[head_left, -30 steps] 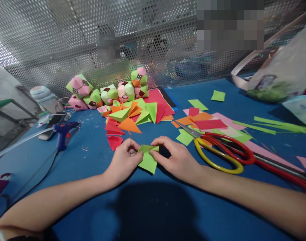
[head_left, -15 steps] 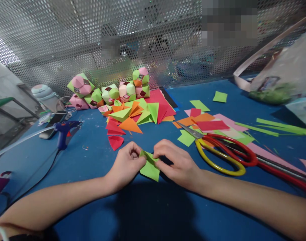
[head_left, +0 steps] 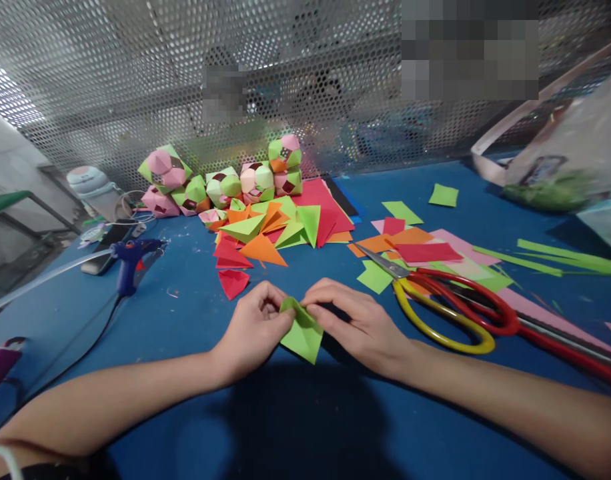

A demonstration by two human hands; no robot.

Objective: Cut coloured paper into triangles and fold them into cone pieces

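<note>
A partly folded green paper (head_left: 303, 335) hangs between both hands over the blue table. My left hand (head_left: 258, 325) pinches its left edge between thumb and bent fingers. On the other side, my right hand (head_left: 358, 325) is closed on the paper's upper right edge. Behind the hands lies a pile of folded green, orange and red papers (head_left: 265, 249), with one red piece (head_left: 233, 283) nearest my left hand. Red and yellow scissors (head_left: 443, 320) rest to the right of my right hand.
Several paper balls (head_left: 223, 187) stand against the perforated metal panel (head_left: 175, 80). A blue glue gun (head_left: 130, 263) with its cord lies left. Cut papers (head_left: 428, 253) and green strips (head_left: 565, 257) lie right, near a clear bag (head_left: 575, 140).
The green paper's right side has tilted and its upper edge is bent more, with the right fingertips shifted slightly left along it. The whole view has moved a little.
</note>
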